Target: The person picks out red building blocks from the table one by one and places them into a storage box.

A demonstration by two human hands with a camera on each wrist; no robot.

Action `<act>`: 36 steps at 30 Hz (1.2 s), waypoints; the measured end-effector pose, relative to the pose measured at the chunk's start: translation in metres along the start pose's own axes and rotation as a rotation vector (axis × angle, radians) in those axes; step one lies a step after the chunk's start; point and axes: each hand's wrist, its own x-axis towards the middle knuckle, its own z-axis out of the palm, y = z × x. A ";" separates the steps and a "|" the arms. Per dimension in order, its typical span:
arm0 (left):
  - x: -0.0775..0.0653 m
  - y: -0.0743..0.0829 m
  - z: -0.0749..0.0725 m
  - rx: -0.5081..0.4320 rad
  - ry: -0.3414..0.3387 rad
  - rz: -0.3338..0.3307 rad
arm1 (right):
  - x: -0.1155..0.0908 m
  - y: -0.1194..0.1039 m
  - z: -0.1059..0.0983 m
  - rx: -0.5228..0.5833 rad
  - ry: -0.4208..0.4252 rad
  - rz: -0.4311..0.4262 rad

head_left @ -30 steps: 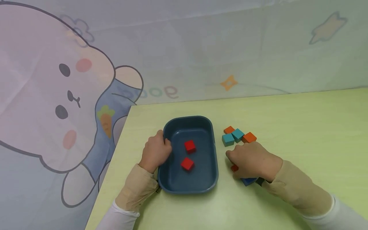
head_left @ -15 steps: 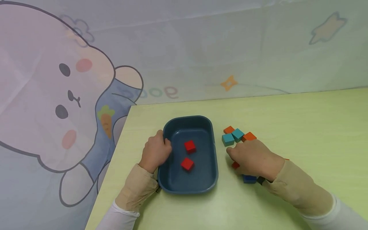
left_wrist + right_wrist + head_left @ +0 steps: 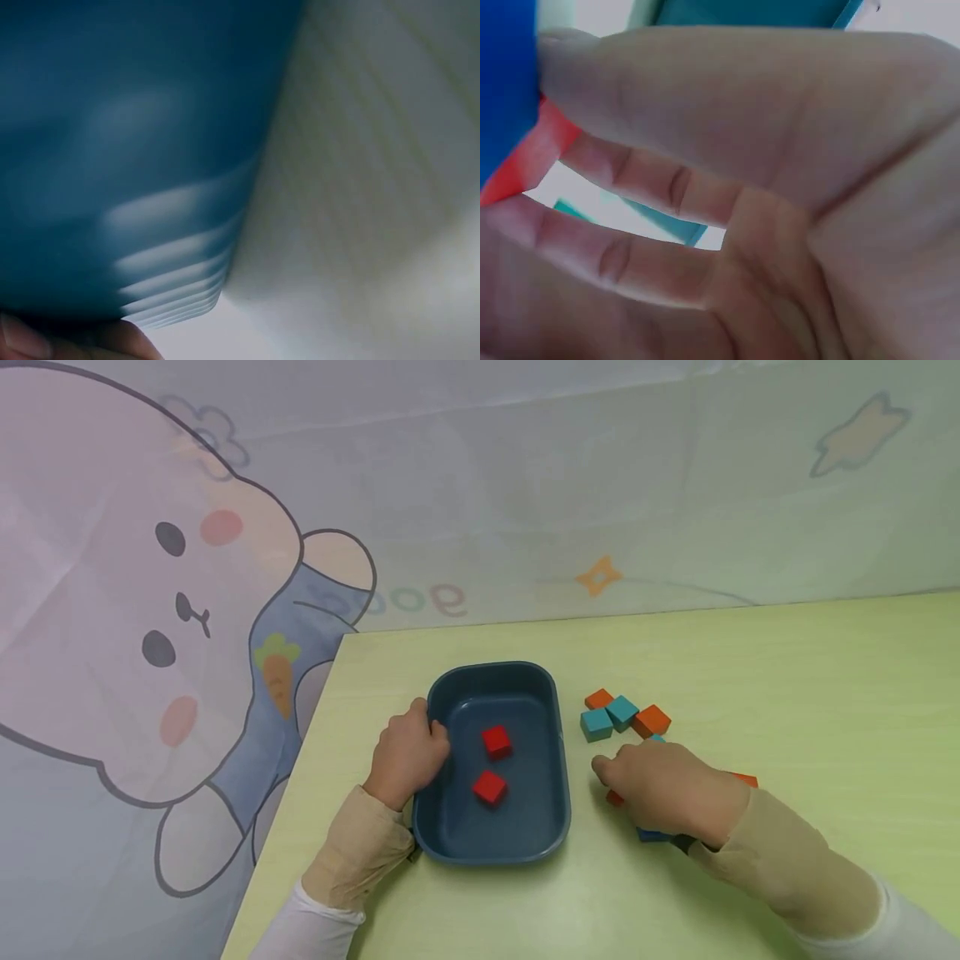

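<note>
In the head view my left hand (image 3: 408, 756) grips the left rim of a dark blue tub (image 3: 562, 777). Two red blocks (image 3: 491, 787) lie inside it. On the right, my right hand (image 3: 678, 785) is down over a group of blocks. Its thumb and fingers pinch a red block (image 3: 540, 154) in the right wrist view; the same red block (image 3: 615, 797) peeks out under the hand in the head view. A blue block (image 3: 506, 90) sits right against it, nearer the wrist camera. The left wrist view shows the tub's outer wall (image 3: 135, 150) with fingertips beneath.
Beyond the right hand cluster two teal blocks (image 3: 597, 724) and two orange blocks (image 3: 651, 721). Another teal block (image 3: 657, 738) and an orange one (image 3: 745, 778) are partly covered by the hand. A printed cloth (image 3: 525, 510) hangs behind the light green table (image 3: 825, 693).
My right hand has shifted slightly right and toward me, uncovering part of a teal block and an orange block. The left hand and tub stay in place.
</note>
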 end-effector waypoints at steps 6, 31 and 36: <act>0.000 0.001 -0.001 0.010 0.000 0.004 | 0.001 -0.008 0.002 0.070 -0.070 -0.004; 0.002 -0.001 0.002 0.025 0.019 0.015 | 0.004 0.001 -0.008 0.027 0.434 0.024; 0.001 0.000 0.002 0.021 0.024 0.017 | 0.007 -0.001 -0.015 0.088 0.593 -0.094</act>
